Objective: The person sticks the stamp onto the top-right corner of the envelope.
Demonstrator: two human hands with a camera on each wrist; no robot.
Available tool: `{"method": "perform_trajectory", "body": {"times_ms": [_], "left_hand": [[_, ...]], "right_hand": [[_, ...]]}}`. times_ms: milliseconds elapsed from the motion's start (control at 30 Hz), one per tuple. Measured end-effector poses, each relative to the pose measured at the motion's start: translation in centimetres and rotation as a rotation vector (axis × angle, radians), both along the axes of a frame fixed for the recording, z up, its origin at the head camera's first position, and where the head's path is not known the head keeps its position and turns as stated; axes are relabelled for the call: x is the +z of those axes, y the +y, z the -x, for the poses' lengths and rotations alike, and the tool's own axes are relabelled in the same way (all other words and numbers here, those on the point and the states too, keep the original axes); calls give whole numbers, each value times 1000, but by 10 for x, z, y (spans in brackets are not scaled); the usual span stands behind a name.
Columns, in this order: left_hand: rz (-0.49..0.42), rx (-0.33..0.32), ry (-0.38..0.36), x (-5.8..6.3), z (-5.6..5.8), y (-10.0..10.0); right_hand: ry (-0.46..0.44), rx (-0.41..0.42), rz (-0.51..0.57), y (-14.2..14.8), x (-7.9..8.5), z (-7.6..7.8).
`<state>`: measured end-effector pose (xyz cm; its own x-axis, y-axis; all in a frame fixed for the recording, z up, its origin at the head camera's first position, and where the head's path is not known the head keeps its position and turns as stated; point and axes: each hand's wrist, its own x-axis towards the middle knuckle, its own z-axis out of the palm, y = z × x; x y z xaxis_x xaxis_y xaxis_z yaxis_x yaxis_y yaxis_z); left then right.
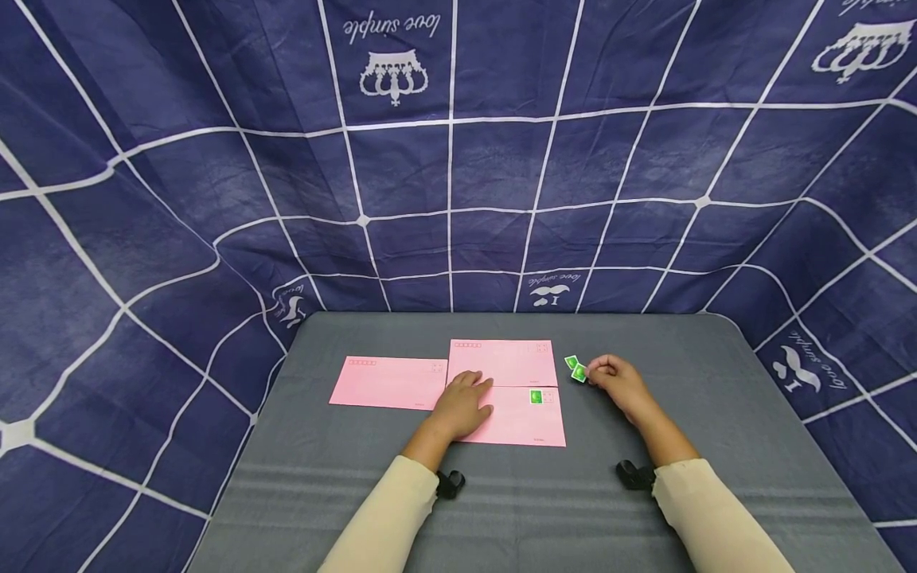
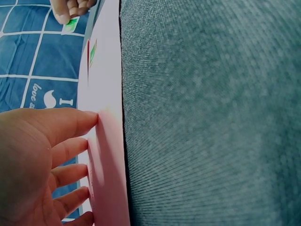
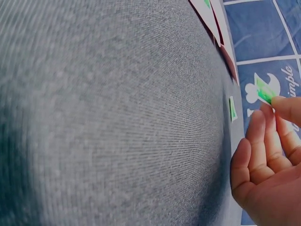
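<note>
Three pink envelopes lie on the grey table. My left hand rests flat, fingers straight, on the nearest envelope, which bears a green stamp in its top right corner. In the left wrist view the straight fingers press that envelope. To the right of the envelopes, my right hand pinches a second green stamp between thumb and fingertips; the right wrist view shows this stamp held just above the table. A third stamp lies loose on the table beside it.
A second envelope lies just behind the near one, and a third envelope lies to the left. A dark blue cloth with a white grid hangs behind and around the table. Bare grey table surface stretches in front and to the right.
</note>
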<state>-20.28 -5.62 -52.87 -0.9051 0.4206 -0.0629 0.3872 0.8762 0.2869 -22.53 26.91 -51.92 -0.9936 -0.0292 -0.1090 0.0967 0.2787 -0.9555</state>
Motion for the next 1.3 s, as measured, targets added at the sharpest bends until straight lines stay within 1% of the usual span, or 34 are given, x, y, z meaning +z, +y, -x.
{"method": "perform_trajectory", "body": {"times_ms": [133, 200, 333, 500, 533, 700, 733, 800, 967, 1300], "left_hand": [[2, -2, -3, 1, 0, -1], [2, -2, -4, 2, -1, -1], [-6, 1, -7, 3, -1, -1], [-23, 3, -21, 2, -2, -1], [-26, 4, -26, 2, -2, -1], [-33, 12, -35, 1, -3, 0], [-33, 13, -34, 0, -2, 0], [-32, 15, -32, 0, -2, -1], [-24, 10, -21, -1, -1, -1], [-26, 8, -24, -4, 0, -1]], "right_hand": [[29, -2, 0, 2, -14, 7], [40, -3, -2, 1, -15, 9], [58, -7, 10, -3, -14, 10], [58, -33, 18, -6, -9, 11], [54, -43, 28, -7, -7, 11], [43, -36, 38, -13, 7, 7], [44, -33, 41, -14, 8, 7], [54, -27, 43, -15, 6, 9], [84, -6, 55, -14, -6, 16], [111, 2, 15, -19, -9, 21]]}}
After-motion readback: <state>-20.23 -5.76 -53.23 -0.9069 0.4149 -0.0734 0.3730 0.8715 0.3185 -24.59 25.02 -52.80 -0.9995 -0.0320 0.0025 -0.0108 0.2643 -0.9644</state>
